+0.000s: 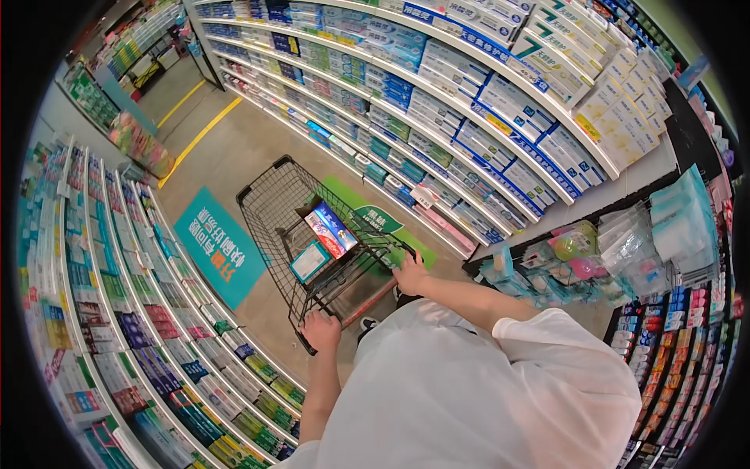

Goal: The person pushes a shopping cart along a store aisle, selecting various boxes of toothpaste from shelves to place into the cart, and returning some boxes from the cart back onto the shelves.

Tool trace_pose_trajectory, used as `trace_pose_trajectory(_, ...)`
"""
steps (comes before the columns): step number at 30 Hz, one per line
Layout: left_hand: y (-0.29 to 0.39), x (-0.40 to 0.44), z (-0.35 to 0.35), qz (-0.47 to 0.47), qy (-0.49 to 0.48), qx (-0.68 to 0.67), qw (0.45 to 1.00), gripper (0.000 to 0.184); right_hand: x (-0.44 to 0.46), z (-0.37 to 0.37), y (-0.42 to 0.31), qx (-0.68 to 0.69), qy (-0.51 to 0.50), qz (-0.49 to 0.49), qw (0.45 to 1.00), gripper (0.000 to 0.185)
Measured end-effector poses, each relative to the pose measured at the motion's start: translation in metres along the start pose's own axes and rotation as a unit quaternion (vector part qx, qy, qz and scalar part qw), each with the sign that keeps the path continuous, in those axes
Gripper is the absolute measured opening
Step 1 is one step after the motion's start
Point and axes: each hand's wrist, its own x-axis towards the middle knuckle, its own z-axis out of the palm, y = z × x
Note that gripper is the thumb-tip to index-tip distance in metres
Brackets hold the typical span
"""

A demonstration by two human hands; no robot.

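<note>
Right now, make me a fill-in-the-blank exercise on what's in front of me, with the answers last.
1. Of the left hand and right hand on the cart, the ____ one is nearer the teal floor sign.
2. The shirt is ____.
3. The floor stripes are ____.
Missing words: left; white; yellow.

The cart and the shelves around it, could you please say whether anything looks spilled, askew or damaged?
Nothing stands out: the cart stands upright on the floor, the left hand and right hand on it, and no spill shows. The shelves look bowed, probably just lens distortion.
</note>
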Motion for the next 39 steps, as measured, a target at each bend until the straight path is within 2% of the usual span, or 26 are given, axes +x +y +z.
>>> trace_pose_trajectory(4, -0.002, 0.000, -0.002, 0.004, 0.026, -0.009, 1.000, 0.040, 0.006, -0.009, -0.015, -0.008, 0.009, 0.023, 1.000, 0.048)
trace_pose_trajectory(6, -0.002, 0.000, -0.005, -0.003, -0.004, 0.007, 1.000, 0.040, 0.003, -0.025, -0.024, -0.030, -0.034, 0.034, 0.998, 0.038)
trace_pose_trajectory(10, -0.003, 0.000, -0.006, 0.000, 0.006, -0.002, 1.000, 0.043, 0.025, -0.005, -0.029, -0.048, 0.005, 0.044, 0.998, 0.032)
trace_pose_trajectory(12, -0.007, -0.001, -0.002, 0.012, 0.031, 0.010, 0.999, 0.043, 0.033, 0.004, -0.027, -0.169, 0.033, -0.011, 0.985, 0.027)
trace_pose_trajectory(13, -0.006, -0.001, -0.003, 0.027, 0.056, 0.021, 0.998, 0.042, 0.035, 0.004, -0.026, -0.172, 0.030, -0.014, 0.985, 0.027)
trace_pose_trajectory(15, -0.006, 0.003, -0.003, 0.022, 0.043, 0.009, 0.999, 0.043, 0.041, 0.003, -0.021, -0.051, -0.006, -0.017, 0.999, 0.024)
trace_pose_trajectory(17, -0.013, 0.001, 0.000, 0.025, 0.032, 0.006, 0.999, 0.045, 0.040, 0.003, -0.015, -0.074, 0.046, -0.070, 0.994, 0.019)
trace_pose_trajectory(21, -0.015, 0.004, -0.007, 0.000, 0.020, 0.014, 1.000, 0.045, 0.037, -0.036, -0.016, -0.093, -0.066, -0.159, 0.981, 0.025)
trace_pose_trajectory(25, -0.021, 0.009, -0.005, 0.009, 0.017, 0.005, 1.000, 0.046, 0.054, -0.038, -0.017, -0.097, -0.120, -0.164, 0.974, 0.030)
trace_pose_trajectory(31, -0.030, 0.028, -0.007, -0.008, -0.012, 0.005, 1.000, 0.049, 0.078, -0.040, -0.020, -0.081, -0.117, -0.177, 0.974, 0.028)
trace_pose_trajectory(39, -0.046, 0.069, -0.011, 0.005, 0.023, 0.005, 1.000, 0.053, 0.116, -0.066, -0.036, -0.082, -0.122, -0.161, 0.976, 0.033)
